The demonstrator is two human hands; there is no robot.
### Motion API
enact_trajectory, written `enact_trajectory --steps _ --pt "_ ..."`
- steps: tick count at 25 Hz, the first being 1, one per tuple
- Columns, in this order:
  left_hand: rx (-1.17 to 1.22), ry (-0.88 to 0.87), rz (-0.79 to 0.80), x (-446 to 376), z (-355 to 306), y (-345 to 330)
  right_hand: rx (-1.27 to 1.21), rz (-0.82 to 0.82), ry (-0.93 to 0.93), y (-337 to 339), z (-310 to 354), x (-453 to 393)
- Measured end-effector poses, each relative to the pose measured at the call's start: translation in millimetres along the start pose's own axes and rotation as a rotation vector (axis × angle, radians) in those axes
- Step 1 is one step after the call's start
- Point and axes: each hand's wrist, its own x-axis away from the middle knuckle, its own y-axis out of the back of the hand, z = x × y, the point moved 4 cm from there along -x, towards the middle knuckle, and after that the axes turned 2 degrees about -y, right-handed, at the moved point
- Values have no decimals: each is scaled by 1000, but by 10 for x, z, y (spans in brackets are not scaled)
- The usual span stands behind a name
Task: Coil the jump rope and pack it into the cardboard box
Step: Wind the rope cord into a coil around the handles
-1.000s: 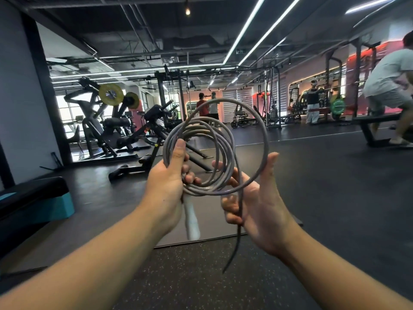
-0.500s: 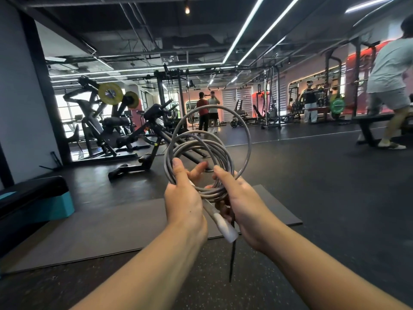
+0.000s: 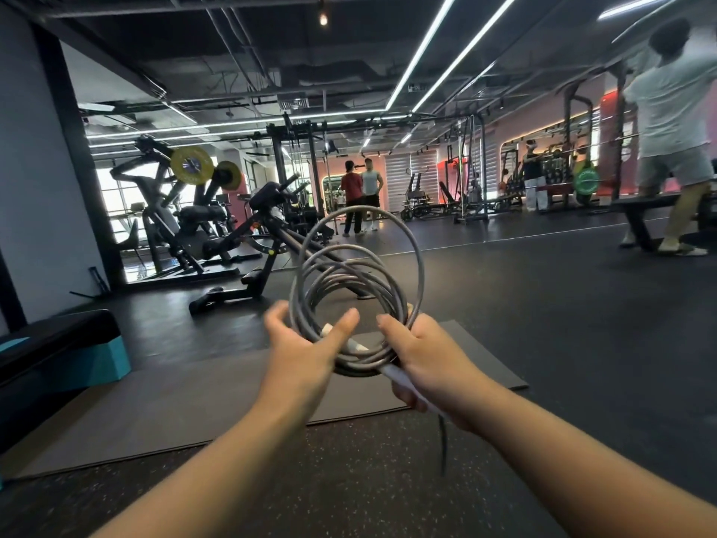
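A grey jump rope (image 3: 417, 262) is wound into several upright loops held in front of me at chest height. My left hand (image 3: 306, 353) grips the left side of the coil, thumb up inside the loops. My right hand (image 3: 423, 353) is closed around the lower right of the coil and a white handle (image 3: 399, 376) that sticks out below it. A second white handle (image 3: 355, 345) shows between my hands. A short grey tail (image 3: 442, 444) hangs below my right wrist. No cardboard box is in view.
A dark mat (image 3: 194, 398) lies on the black rubber floor below my hands. A teal and black step box (image 3: 66, 351) sits at the left. Weight machines (image 3: 201, 227) stand behind. A person (image 3: 675, 122) stands by a bench at the right; two people (image 3: 361, 200) stand far back.
My right hand closed onto the coil and handle, after being open behind the loops. The coil shifted right and lower. The handle that hung from my left hand now lies in my right.
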Motion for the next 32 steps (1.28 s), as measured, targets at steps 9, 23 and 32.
enact_trajectory --steps 9,23,32 --pt "-1315 -308 845 -248 -946 -132 1069 192 297 -23 231 -27" --pt "-385 245 1055 -7 -242 37 1010 100 594 125 554 13" --pt "-721 -123 817 -90 -316 75 1222 -78 742 25 422 -38"
